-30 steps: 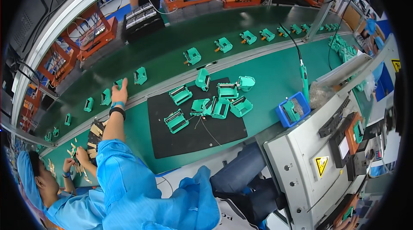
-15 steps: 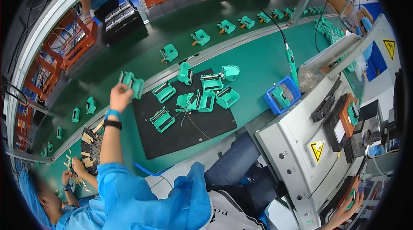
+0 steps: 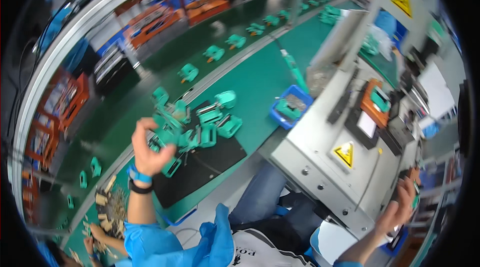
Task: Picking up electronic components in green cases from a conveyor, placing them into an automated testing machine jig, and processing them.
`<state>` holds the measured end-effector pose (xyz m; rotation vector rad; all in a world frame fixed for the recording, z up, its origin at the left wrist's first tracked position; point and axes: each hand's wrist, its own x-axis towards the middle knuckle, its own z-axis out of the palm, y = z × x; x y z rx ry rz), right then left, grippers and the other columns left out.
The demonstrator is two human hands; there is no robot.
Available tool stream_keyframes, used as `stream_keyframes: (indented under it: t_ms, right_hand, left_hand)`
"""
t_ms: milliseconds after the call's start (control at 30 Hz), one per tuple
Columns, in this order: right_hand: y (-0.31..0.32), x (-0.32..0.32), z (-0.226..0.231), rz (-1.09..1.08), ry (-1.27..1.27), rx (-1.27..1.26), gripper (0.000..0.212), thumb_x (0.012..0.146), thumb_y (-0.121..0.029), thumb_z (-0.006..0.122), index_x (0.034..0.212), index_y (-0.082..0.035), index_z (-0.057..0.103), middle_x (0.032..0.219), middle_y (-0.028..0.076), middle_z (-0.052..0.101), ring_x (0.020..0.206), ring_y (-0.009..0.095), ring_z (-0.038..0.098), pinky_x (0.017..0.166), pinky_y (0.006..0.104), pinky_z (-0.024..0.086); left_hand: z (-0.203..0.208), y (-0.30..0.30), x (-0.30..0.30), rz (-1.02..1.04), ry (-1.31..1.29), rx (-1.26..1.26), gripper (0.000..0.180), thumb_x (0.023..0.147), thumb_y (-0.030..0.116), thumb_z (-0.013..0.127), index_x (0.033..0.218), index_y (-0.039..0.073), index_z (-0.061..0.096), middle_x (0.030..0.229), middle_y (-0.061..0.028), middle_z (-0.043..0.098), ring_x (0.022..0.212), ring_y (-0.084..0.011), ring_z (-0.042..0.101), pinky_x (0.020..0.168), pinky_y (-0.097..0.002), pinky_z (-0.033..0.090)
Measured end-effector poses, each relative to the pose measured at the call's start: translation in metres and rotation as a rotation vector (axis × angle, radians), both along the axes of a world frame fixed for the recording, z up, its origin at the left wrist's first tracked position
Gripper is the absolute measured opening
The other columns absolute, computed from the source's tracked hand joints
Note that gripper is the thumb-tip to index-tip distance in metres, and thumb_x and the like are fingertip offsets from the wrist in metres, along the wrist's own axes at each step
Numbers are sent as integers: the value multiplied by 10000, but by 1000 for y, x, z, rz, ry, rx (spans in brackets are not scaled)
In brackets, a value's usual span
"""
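My left hand [image 3: 150,149] is over the near left part of the black mat [image 3: 200,169], thumb and fingers spread in a wide curve. Just beyond them is a smeared green plastic housing [image 3: 169,128]; contact cannot be made out. Several similar housings, with dark rollers, crowd the mat, among them one housing [image 3: 230,126] lying on its side at the right. At the far right, my right hand [image 3: 398,208] has its fingers apart, close to an orange fixture [image 3: 414,174]. A bit of green [image 3: 416,198] shows behind its fingertips.
Green housings with orange bits, such as one housing [image 3: 188,72], line the dark conveyor [image 3: 140,109]. A blue bin [image 3: 281,119] and green screwdriver [image 3: 293,69] lie beside the grey machine [image 3: 312,162]. Another person's hands [image 3: 95,237] work among tan pieces at lower left.
The whole view has turned. My left hand, which held a green housing by the conveyor, has come over the mat and spread its fingers. My right hand has lifted at the fixture.
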<state>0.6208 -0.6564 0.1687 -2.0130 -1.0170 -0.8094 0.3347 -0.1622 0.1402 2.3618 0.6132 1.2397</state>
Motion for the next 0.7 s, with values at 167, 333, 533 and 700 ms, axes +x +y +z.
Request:
stream_keyframes:
  t_ms: [167, 333, 533, 700]
  right_hand:
    - [80, -20, -32, 551, 561, 227, 501, 869, -366, 590, 1150, 48, 560, 1250, 233, 531, 1172, 332, 511, 987, 424, 386]
    - [92, -42, -56, 1030, 1105, 280, 606, 944, -288, 566, 1415, 32, 358, 1427, 201, 409, 1331, 267, 393, 1072, 366, 315]
    - [47, -47, -83, 890, 1349, 579, 412, 934, -132, 589, 1296, 28, 474, 1113, 86, 612, 1006, 132, 574, 844, 278, 470]
    - [35, -45, -105, 869, 1304, 786, 289, 900, -118, 643, 1133, 14, 535, 1055, 83, 621, 925, 127, 593, 797, 274, 483]
  left_hand:
    - [37, -109, 103, -754, 141, 136, 521, 580, 206, 826, 1002, 36, 574, 1021, -165, 632, 870, -344, 620, 737, -404, 498]
    - [11, -204, 158, -1187, -32, 87, 797, 635, 123, 820, 1316, 139, 406, 1170, -186, 603, 981, -384, 633, 809, -441, 532]
    - [0, -252, 177, -1376, -72, -128, 540, 643, 88, 821, 1075, 97, 495, 1201, -202, 577, 1001, -400, 619, 817, -457, 526]
    - [4, -269, 189, -1382, -44, -19, 399, 662, 70, 805, 964, 80, 545, 1196, -174, 585, 1030, -383, 616, 802, -449, 529]
